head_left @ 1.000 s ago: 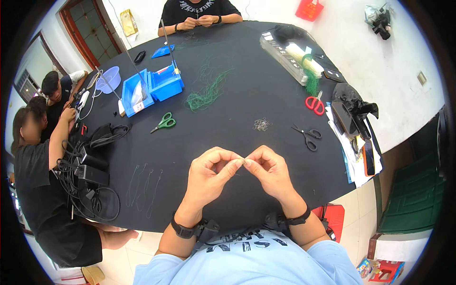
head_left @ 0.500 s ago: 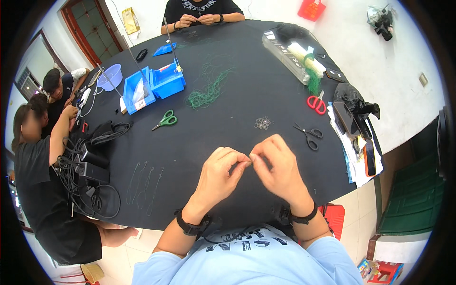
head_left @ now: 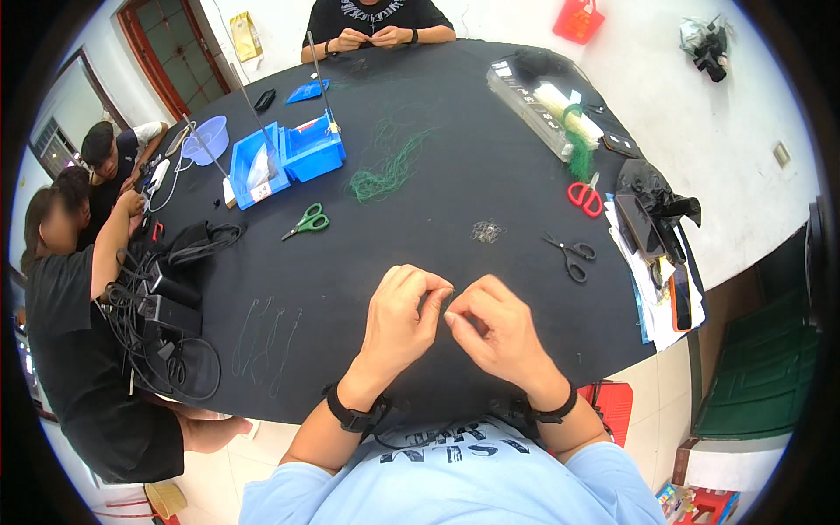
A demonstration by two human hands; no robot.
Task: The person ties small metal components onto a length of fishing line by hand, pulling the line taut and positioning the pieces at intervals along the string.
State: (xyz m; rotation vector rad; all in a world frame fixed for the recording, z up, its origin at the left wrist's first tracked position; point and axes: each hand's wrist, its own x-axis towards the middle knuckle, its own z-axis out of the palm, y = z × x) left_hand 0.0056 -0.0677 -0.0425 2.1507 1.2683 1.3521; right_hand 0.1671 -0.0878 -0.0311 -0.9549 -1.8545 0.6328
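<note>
My left hand [head_left: 398, 317] pinches thumb against forefinger above the near part of the table, a tiny speck showing at the tips. Close beside it, my right hand [head_left: 500, 334] is also closed in a pinch, its fingertips slightly nearer to me. What either pinch holds is too small to make out. Beyond my hands lies a small heap of thin, curved metal pieces [head_left: 487, 231]. Left of my left hand, several thin green strands [head_left: 275, 341] are laid out lengthwise. A loose tangle of green thread [head_left: 385, 178] rests farther off.
Green-handled scissors [head_left: 308, 222] lie to the left, black scissors [head_left: 574, 255] and red-handled scissors [head_left: 585, 197] to the right. Blue bins [head_left: 312, 150] stand at the far left. Black cables and boxes [head_left: 171, 315] crowd the left edge. Other people sit around the black table [head_left: 350, 254].
My fingertips, touching before, have come slightly apart. The right hand has moved down toward me and a little left; the left hand has shifted slightly left.
</note>
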